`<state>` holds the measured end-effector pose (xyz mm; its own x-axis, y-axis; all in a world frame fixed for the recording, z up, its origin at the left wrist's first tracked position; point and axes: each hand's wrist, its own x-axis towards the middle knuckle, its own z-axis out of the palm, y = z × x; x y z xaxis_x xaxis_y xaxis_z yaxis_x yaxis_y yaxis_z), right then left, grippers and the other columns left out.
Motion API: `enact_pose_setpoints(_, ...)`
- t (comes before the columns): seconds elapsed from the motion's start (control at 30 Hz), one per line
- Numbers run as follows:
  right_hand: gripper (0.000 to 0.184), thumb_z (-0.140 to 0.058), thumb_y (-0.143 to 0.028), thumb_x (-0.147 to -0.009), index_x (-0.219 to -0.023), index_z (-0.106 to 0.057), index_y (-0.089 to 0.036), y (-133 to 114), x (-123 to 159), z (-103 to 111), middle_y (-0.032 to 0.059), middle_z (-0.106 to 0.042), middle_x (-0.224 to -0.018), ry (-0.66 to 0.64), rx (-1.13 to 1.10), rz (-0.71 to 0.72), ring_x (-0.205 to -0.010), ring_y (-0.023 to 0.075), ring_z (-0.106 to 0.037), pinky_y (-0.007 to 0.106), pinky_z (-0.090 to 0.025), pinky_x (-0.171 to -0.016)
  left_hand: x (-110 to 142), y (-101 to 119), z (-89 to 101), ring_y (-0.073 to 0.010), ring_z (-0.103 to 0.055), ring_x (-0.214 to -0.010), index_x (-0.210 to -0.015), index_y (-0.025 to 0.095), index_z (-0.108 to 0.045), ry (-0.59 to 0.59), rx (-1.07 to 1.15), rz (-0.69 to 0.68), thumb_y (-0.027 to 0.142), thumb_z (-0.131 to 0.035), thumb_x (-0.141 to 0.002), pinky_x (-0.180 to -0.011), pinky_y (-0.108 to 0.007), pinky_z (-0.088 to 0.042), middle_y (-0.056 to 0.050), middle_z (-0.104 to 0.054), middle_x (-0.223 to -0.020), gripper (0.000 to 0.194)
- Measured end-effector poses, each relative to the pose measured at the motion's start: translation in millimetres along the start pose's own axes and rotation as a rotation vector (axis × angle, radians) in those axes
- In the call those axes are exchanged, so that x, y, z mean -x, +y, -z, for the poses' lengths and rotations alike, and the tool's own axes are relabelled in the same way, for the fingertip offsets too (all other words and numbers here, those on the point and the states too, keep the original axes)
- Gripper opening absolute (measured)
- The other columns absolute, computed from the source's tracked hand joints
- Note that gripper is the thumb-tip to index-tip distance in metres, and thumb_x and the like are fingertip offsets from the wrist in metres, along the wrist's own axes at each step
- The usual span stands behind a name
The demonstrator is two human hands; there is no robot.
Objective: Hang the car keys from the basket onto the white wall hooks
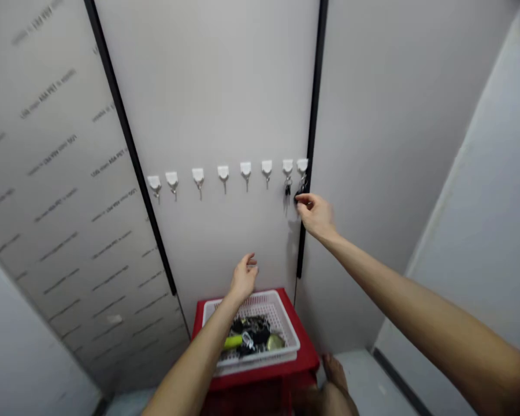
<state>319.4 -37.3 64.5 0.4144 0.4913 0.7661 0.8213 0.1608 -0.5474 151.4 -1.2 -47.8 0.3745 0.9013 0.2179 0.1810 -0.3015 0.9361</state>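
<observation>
My right hand (317,215) is raised to the rightmost white hook (302,165) on the wall panel. Its thumb and fingers pinch a dark key (302,189) just below that hook; the fingertips partly cover it. Beside it, a pair of black-headed keys (288,188) hangs from the neighbouring hook (288,166). My left hand (244,278) hovers over the back of a white plastic basket (281,309), fingers loosely apart and nothing in them. Inside the basket lies a jumble of keys and keyrings (251,326), with a yellow-green piece (233,342) and a round brass-coloured piece (275,342).
Several more white hooks (223,171) run in a row to the left. A red stool or table (302,346) supports the basket. Black strips (314,104) edge the panel, and a printed panel (69,173) stands at left. A bare foot (335,370) shows below right.
</observation>
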Motion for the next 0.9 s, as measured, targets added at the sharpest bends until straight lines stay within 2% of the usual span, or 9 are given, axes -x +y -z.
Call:
enact_pose_setpoints(0.07,0.024,-0.039,-0.016,-0.062,-0.079,-0.056,-0.012,11,44,-9,0.0047,-0.057,-0.072,-0.221,0.013,-0.008,-0.060,0.0105,-0.050,0.024,-0.039,-0.061,22,-36,5.3,-0.0084,-0.050,-0.064,-0.102,0.012,-0.041,0.008,-0.014,0.062,0.012,-0.039,-0.065,-0.060,-0.022,-0.040,-0.009,-0.052,-0.092,0.036)
enact_pose_setpoints(0.13,0.023,-0.039,-0.014,-0.062,-0.075,-0.058,-0.012,20,95,-22,0.0050,-0.058,-0.071,-0.551,0.016,0.020,-0.061,0.0110,-0.050,0.023,-0.039,-0.061,43,-62,8.3,-0.0099,-0.051,-0.070,-0.100,0.012,-0.042,-0.007,-0.029,0.072,0.013,-0.039,-0.066,-0.065,-0.024,-0.040,-0.008,-0.052,-0.091,0.034)
enact_pose_setpoints(0.2,0.023,-0.040,-0.013,-0.061,-0.074,-0.059,-0.014,27,143,-36,0.0053,-0.058,-0.072,-0.843,0.017,0.099,-0.065,0.0118,-0.050,0.023,-0.038,-0.064,59,-79,9.6,-0.0108,-0.051,-0.073,-0.098,0.013,-0.043,-0.027,-0.049,0.071,0.013,-0.038,-0.066,-0.068,-0.025,-0.039,-0.007,-0.053,-0.090,0.033)
enact_pose_setpoints(0.27,0.024,-0.043,-0.016,-0.061,-0.080,-0.058,-0.014,31,179,-48,0.0064,-0.057,-0.077,-0.993,0.047,0.129,-0.071,0.0136,-0.050,0.024,-0.037,-0.067,72,-87,10.0,-0.0112,-0.051,-0.075,-0.098,0.014,-0.044,-0.042,-0.086,0.075,0.014,-0.037,-0.066,-0.070,-0.026,-0.039,-0.007,-0.054,-0.089,0.032)
enact_pose_setpoints(0.33,0.028,-0.047,-0.020,-0.060,-0.086,-0.056,-0.014,33,200,-58,0.0079,-0.055,-0.082,-1.050,0.098,0.128,-0.077,0.0158,-0.049,0.025,-0.036,-0.070,80,-88,10.0,-0.0119,-0.051,-0.077,-0.096,0.014,-0.045,-0.048,-0.147,0.049,0.013,-0.037,-0.066,-0.073,-0.027,-0.038,-0.007,-0.054,-0.089,0.031)
enact_pose_setpoints(0.4,0.030,-0.049,-0.023,-0.060,-0.088,-0.055,-0.014,35,208,-64,0.0088,-0.054,-0.085,-1.076,0.136,0.137,-0.079,0.0170,-0.048,0.025,-0.035,-0.071,84,-87,9.7,-0.0126,-0.049,-0.082,-0.094,0.014,-0.047,-0.055,-0.211,0.000,0.012,-0.038,-0.065,-0.076,-0.028,-0.036,-0.006,-0.054,-0.089,0.030)
enact_pose_setpoints(0.57,0.022,-0.049,-0.025,-0.062,-0.079,-0.056,-0.013,36,208,-67,0.0085,-0.053,-0.079,-1.075,0.153,0.098,-0.073,0.0156,-0.048,0.023,-0.035,-0.066,86,-86,8.0,-0.0127,-0.049,-0.082,-0.092,0.015,-0.048,-0.078,-0.261,-0.052,0.014,-0.038,-0.065,-0.075,-0.027,-0.037,-0.005,-0.055,-0.088,0.028)
enact_pose_setpoints(0.8,0.011,-0.049,-0.016,-0.060,-0.068,-0.055,-0.013,38,210,-68,0.0057,-0.052,-0.073,-1.091,0.105,0.081,-0.066,0.0120,-0.046,0.020,-0.034,-0.060,87,-89,7.2,-0.0119,-0.049,-0.080,-0.088,0.017,-0.049,-0.090,-0.259,-0.111,0.014,-0.037,-0.067,-0.074,-0.026,-0.037,-0.003,-0.055,-0.085,0.025)
enact_pose_setpoints(0.9,0.008,-0.048,-0.014,-0.059,-0.065,-0.054,-0.014,38,204,-66,0.0036,-0.053,-0.070,-1.049,0.044,0.069,-0.066,0.0114,-0.046,0.020,-0.034,-0.061,88,-89,7.5,-0.0122,-0.049,-0.080,-0.088,0.017,-0.049,-0.086,-0.263,-0.110,0.014,-0.036,-0.067,-0.074,-0.026,-0.037,-0.003,-0.055,-0.086,0.024)
